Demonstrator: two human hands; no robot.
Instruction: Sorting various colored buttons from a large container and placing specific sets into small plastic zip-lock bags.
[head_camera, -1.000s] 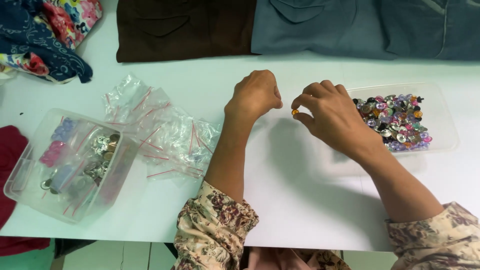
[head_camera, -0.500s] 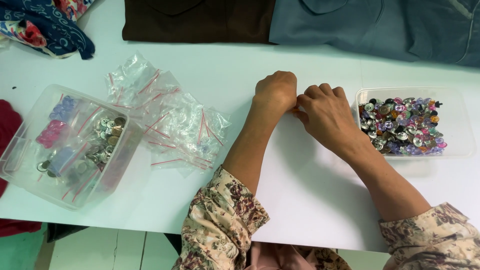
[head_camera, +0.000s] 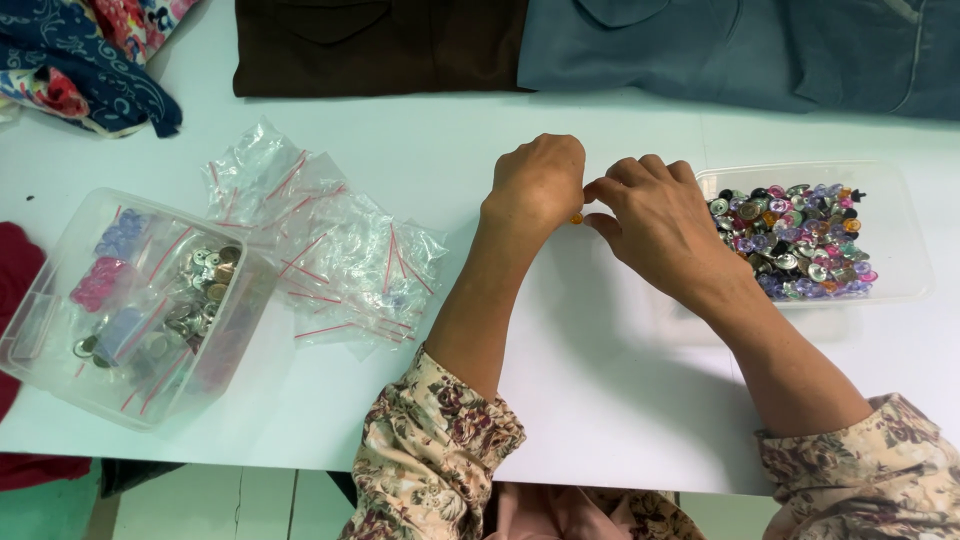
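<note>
My left hand and my right hand meet fingertip to fingertip over the white table. Between the fingertips a small orange piece shows; most of it is hidden, and which hand grips it I cannot tell. Just right of my right hand stands a clear shallow tray full of several mixed coloured buttons. Left of my left hand lies a heap of small clear zip bags with red seal lines.
A clear plastic box with bagged buttons sits at the left near the table's front edge. Brown cloth and grey-blue cloth lie folded along the far edge. Patterned fabric is at far left, red cloth beside the box.
My hands have come together; my right hand moved from above the table down to my left fist. The view shifted slightly, so everything sits a little lower and further right.
</note>
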